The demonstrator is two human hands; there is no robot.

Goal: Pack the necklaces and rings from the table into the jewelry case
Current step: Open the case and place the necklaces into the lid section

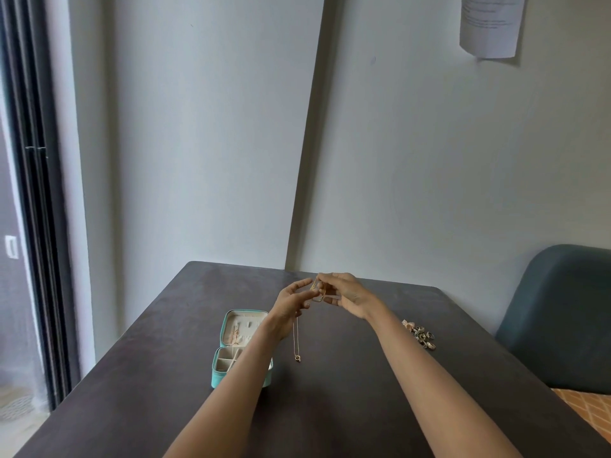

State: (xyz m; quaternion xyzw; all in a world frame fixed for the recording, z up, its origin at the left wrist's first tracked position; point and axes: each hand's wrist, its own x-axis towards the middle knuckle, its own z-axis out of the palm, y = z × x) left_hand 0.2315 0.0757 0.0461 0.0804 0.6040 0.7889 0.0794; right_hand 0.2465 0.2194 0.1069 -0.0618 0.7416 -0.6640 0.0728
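Item: necklace (pixel 296 338), thin gold chain with a small ring pendant at its low end. Held up above the table (pixel 330 408), hanging just right of the case.

Hands: right hand (pixel 345 297) pinches the top of the chain near the clasp; left hand (pixel 292 300) has fingers loosely spread, fingertips meeting the chain beside the right. Whether the left truly grips it I cannot tell.

Advice: keep the chain hanging straight so it does not knot, then lower it pendant first into the case, probably onto the lid's hooks.

Case (pixel 241 347): teal, open, pale lining, divided tray nearest, partly behind the left forearm.

Rings (pixel 421 335): small heap, well right of the case, not yet packed.

Surface: dark matt table. Room: pale walls, paper sheet (pixel 491 24) pinned high, blue chair (pixel 558 319) at right, dark door frame (pixel 36 193) at left.
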